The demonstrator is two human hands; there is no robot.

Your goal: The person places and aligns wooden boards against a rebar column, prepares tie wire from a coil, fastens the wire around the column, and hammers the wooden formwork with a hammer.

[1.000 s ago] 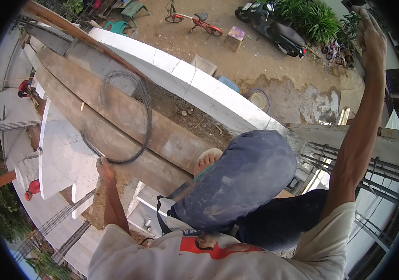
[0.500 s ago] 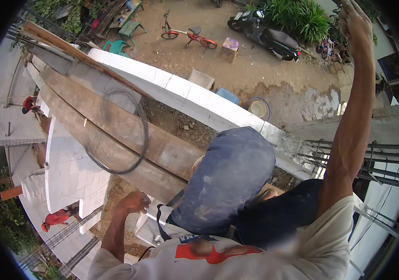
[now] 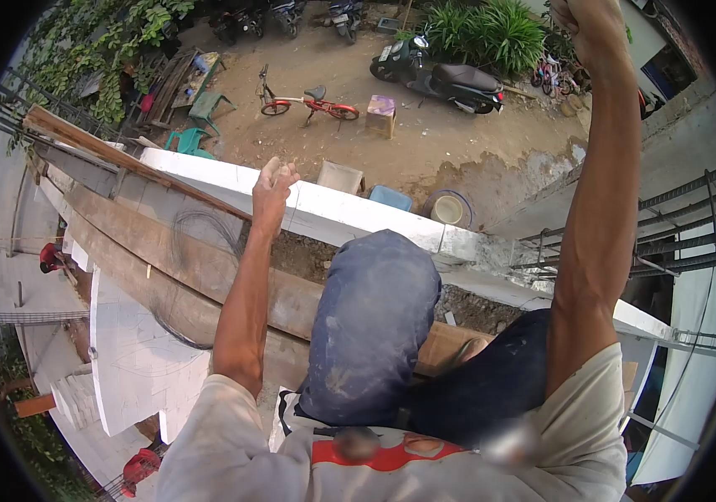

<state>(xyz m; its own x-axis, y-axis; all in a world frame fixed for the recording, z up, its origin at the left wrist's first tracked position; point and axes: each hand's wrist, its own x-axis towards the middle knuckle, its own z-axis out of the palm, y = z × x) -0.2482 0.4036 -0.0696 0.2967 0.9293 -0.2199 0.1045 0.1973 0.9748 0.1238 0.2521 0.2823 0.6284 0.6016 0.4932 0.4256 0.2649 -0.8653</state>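
Observation:
My left hand (image 3: 274,192) is raised over the white block wall (image 3: 232,177), its fingers bent together. A thin dark line runs beside it, but what the fingers hold is too small to make out. My right hand (image 3: 590,33) reaches up to the top edge of the view. Its fingers look curled, and anything in them is cut off or hidden. A loose coil of thin wire (image 3: 184,333) lies on the wooden planks (image 3: 182,289), partly behind my left forearm. My bent knee in dusty blue trousers (image 3: 370,326) is between my arms.
Rebar (image 3: 684,205) sticks out at the right, by a concrete beam. Two people in red, one person (image 3: 51,258) farther up and another person (image 3: 138,470) lower, are at the left. On the ground below are a small bicycle (image 3: 312,105), a scooter (image 3: 446,75) and a bucket (image 3: 448,207).
My left hand has risen from beside the planks to above the white wall. My right arm has shifted slightly left, its hand higher and more curled. The camera view has also shifted.

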